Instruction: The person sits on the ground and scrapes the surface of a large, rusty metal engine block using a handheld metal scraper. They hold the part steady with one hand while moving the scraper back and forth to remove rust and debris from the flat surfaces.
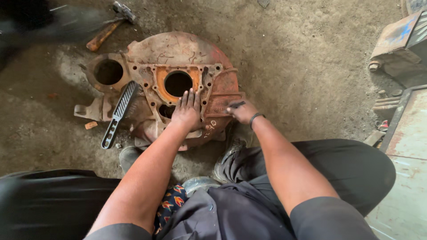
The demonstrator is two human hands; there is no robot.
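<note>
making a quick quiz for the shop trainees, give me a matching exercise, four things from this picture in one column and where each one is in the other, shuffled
Things:
1. hammer
2. wire brush
3. left hand
4. right hand

Places:
A. flat on the rusty orange housing, just below its big round hole
B. at the housing's right edge, gripping a thin dark tool
C. on the dirt floor beyond the housing, upper left
D. lying aslant across the housing's left side

Pairs: 1-C, 2-D, 3-A, 4-B
</note>
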